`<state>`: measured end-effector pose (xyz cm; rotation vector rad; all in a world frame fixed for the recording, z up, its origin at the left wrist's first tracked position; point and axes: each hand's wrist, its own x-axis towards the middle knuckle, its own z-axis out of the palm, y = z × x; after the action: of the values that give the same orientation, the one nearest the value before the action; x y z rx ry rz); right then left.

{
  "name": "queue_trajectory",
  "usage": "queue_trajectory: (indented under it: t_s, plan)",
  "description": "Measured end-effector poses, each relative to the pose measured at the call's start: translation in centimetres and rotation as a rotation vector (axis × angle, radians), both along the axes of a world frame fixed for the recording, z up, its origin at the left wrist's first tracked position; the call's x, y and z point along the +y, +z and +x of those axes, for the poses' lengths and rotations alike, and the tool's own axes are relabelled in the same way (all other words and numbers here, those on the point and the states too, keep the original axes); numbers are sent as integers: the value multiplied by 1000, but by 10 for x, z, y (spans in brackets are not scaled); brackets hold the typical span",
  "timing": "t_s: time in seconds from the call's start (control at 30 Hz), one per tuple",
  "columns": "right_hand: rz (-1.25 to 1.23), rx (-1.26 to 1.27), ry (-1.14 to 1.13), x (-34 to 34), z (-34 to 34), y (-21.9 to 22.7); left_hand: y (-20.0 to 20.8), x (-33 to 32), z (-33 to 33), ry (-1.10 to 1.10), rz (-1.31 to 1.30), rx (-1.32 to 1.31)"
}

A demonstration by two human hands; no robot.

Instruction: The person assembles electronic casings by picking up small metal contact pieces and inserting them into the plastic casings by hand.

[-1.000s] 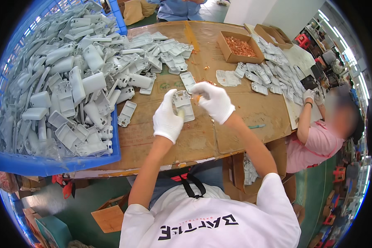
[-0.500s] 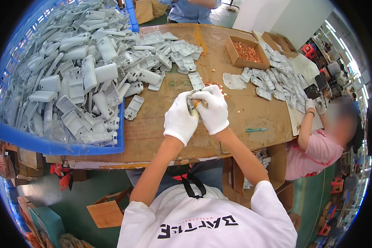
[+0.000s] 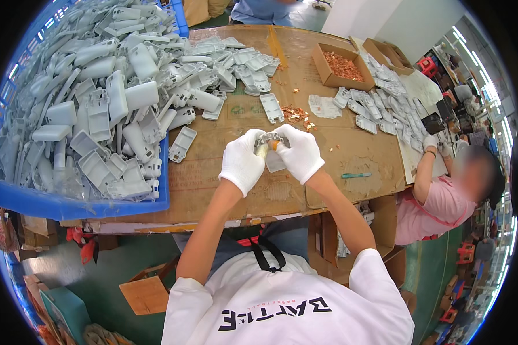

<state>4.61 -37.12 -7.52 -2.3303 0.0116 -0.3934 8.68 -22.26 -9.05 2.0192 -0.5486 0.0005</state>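
Both my hands wear white gloves and meet over the middle of the cardboard-covered table. Between them they hold one light grey plastic casing (image 3: pixel 275 163), its upper end pinched by the fingertips. My left hand (image 3: pixel 243 162) closes on its left side. My right hand (image 3: pixel 298 153) closes on its right side, with an orange covering showing on a fingertip. Whether a small metal piece is also between the fingers I cannot make out. Just beyond the hands lie a loose pile of copper-coloured metal pieces (image 3: pixel 294 113) and a single open casing (image 3: pixel 271 108).
A blue crate (image 3: pixel 98 210) heaped with grey casings stands at left, more spilling rightward. At back right is a cardboard box (image 3: pixel 327 76) of copper pieces beside a row of casings (image 3: pixel 374 109). A teal pen (image 3: pixel 356 175) lies at right. A co-worker in pink (image 3: pixel 434 201) works there.
My hands have spread slightly apart and turned the casing, so its lower end now shows between them. The whole view has shifted slightly.
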Motion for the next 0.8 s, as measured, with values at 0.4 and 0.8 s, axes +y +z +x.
queue_trajectory:
  t_s: [0.4, 0.8]
  plan:
    - [-37, 4, -18, -4, 6, -11, 4, -3, 2, 16, 100, -80]
    - [483, 315, 250, -9, 6, -5, -6, -2, 19, 160, 164, 69]
